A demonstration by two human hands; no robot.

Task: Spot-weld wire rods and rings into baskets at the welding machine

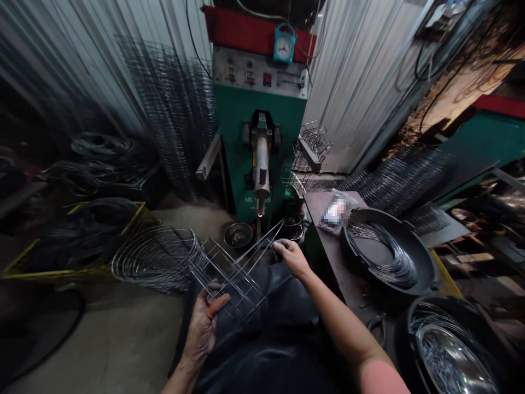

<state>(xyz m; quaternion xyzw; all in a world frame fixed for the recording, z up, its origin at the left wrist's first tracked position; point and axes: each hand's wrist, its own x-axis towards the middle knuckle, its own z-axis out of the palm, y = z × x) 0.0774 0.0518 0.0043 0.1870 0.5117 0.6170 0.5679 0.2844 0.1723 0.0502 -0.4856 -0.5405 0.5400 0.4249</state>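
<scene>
A wire frame (240, 268) made of thin crossing steel rods hangs over my lap, below the electrode of a green spot-welding machine (261, 137). My left hand (205, 323) grips its near lower corner, fingers curled round the rods. My right hand (292, 256) pinches its far upper end close to the machine's tip (260, 210). Both hands are closed on the frame.
A stack of curved wire pieces (158, 260) lies on the floor at left. To my right, a dark bench carries a black pan of bent wires (388, 254) and a second pan with a steel bowl (451, 355). Small metal bowls (238, 235) sit by the machine's base. Finished frames (311, 145) hang beside it.
</scene>
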